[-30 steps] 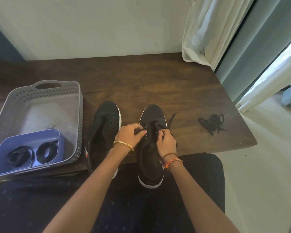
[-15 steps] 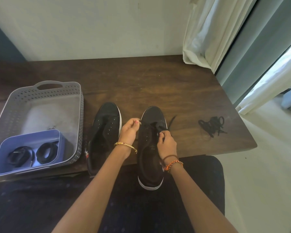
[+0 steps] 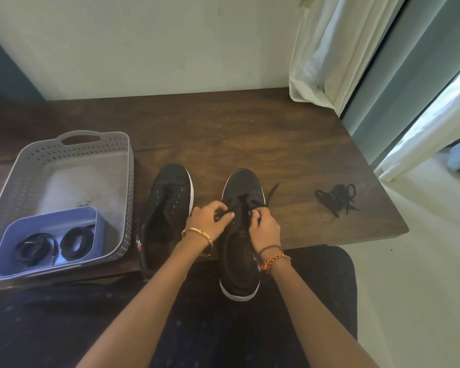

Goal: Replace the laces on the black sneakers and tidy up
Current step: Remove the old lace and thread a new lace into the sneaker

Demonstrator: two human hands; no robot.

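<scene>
Both sneakers sit toes-away on the counter (image 3: 250, 134), and we pinch the lace (image 3: 272, 191) with left hand (image 3: 210, 219) and right hand (image 3: 264, 225) over the right sneaker (image 3: 241, 251), heel overhanging toward us for easy eyelet reach.

Left hand (image 3: 209, 221) dropped back onto right sneaker (image 3: 241, 235)

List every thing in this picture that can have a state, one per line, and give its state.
Left sneaker: unlaced, eyelets empty.
Right sneaker: lace partly in.
Left hand: pinching the lace.
Right hand: pinching the lace.
Loose lace: tangled on the table.
Blue tub: holds two coiled laces, inside the grey basket.
</scene>
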